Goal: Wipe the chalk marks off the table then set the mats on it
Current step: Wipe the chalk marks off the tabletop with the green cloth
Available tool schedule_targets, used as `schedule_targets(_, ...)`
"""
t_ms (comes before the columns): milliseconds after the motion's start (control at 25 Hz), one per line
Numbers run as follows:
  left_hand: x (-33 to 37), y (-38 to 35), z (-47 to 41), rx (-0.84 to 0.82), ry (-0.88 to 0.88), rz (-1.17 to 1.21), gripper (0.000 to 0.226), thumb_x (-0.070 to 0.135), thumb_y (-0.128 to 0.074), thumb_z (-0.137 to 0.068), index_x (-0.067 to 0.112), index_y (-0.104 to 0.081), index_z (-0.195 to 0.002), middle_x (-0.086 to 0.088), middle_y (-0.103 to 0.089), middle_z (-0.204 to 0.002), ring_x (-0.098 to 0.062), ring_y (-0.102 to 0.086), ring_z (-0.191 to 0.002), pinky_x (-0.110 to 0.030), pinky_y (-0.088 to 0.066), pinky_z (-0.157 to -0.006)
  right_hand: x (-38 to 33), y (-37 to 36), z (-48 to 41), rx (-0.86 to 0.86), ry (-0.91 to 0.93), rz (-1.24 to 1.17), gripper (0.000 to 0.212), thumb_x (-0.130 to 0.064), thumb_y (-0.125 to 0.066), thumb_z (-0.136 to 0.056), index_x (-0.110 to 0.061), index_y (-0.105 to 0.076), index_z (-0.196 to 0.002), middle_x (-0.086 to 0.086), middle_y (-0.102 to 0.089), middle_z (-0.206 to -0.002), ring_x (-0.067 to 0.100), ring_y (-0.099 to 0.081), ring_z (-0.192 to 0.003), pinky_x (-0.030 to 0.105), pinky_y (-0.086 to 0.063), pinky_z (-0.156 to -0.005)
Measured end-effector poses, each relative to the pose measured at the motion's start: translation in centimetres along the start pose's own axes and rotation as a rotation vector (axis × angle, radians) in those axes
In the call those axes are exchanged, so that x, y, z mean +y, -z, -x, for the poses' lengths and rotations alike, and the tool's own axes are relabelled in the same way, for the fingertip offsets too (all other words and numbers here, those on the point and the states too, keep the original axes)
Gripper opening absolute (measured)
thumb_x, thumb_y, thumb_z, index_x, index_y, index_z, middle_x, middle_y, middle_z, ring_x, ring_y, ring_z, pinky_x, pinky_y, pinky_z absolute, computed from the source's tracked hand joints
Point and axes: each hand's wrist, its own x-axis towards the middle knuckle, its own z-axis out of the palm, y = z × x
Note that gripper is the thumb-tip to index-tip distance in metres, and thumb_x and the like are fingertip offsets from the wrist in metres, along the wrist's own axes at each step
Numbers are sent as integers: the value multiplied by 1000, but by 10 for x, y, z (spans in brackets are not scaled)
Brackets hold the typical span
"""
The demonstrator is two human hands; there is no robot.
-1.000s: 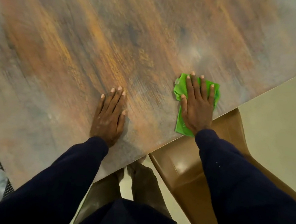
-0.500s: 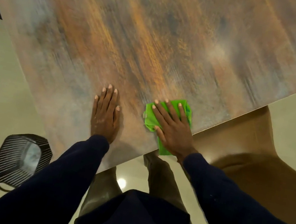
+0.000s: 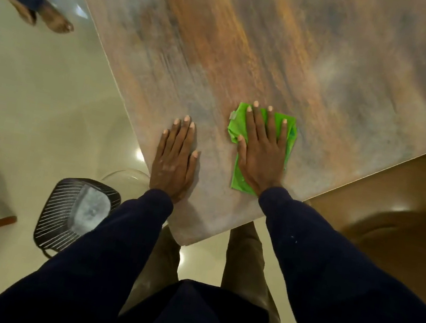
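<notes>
A person leans over a wood-grain worktop [image 3: 253, 42] streaked in brown, orange and grey, whose near corner points toward their legs. The right hand [image 3: 260, 152] lies flat on a crumpled bright green cloth [image 3: 290, 136], fingers straight and slightly spread, palm pressing the fabric onto the surface near the worktop's right edge. The cloth shows around the fingertips, along the right side of the hand and in a strip beside the wrist. The left hand [image 3: 174, 160] rests palm down on the bare worktop just beside the cloth, not touching it, its fingers straight and close together and holding nothing, close to the left edge. The two hands are apart, side by side. A pale, dusty haze covers much of the surface, heaviest toward the left edge and the near corner; the picture is smeared, so single chalk strokes cannot be made out. Both arms are in dark navy sleeves [image 3: 329, 263]. A glossy brown moulded plastic chair [image 3: 398, 218] stands against the right edge of the worktop. On the pale shiny floor [image 3: 36, 91] at lower left sits a black wire-slatted seat [image 3: 70, 211] with a greyish centre. At upper left another person's bare feet [image 3: 55, 20] stand on the floor beyond the worktop's far corner.
</notes>
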Motion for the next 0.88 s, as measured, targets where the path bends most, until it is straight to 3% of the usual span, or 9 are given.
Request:
schedule_targets(160, -37, 14, -5, 17, -52, -20, 59, 26, -39, -113, 1, -29, -165, -17, -25, -175, -31, -20, -164, -50, -17, -133, -58, -15, 65, -35, 6, -51, 65, -44, -35, -112, -15, -25, -170, 6, -17, -179, 31, -10, -166, 62, -10, -132)
schedule_targets(320, -64, 29, -7, -80, -178, -73, 65, 36, -33, -114, 1, -22, -168, -18, -17, -176, -33, -15, -164, -52, -17, -133, -34, -5, 116, -121, 168, -26, 65, -47, -29, -113, -15, -27, -169, 6, -19, -178, 30, -13, -166, 65, -18, -129)
schedule_targets(480, -79, 34, -14, -149, -201, -122, 73, 50, -25, -114, 3, -13, -169, -17, -7, -178, -33, -6, -166, -51, -13, -134, -22, 0, 73, -49, -92, 11, 64, -45, -29, -114, -16, -25, -170, 5, -18, -179, 30, -11, -166, 63, -16, -130)
schedule_targets(640, -86, 30, -22, -101, -144, -101, 69, 43, -30, -115, 2, -16, -169, -17, -11, -178, -34, -8, -165, -50, -12, -134, -71, -15, -2, 38, -253, 14, 64, -44, -31, -113, -14, -27, -170, 7, -21, -178, 33, -16, -165, 60, -12, -132)
schedule_targets(880, -101, 43, -39, -111, -151, -123, 64, 35, -28, -114, 1, -19, -168, -19, -13, -177, -36, -10, -165, -52, -13, -134, -155, -31, 58, -64, -10, -73, 69, -42, -40, -110, -15, -20, -171, 5, -11, -180, 31, -6, -166, 63, -11, -131)
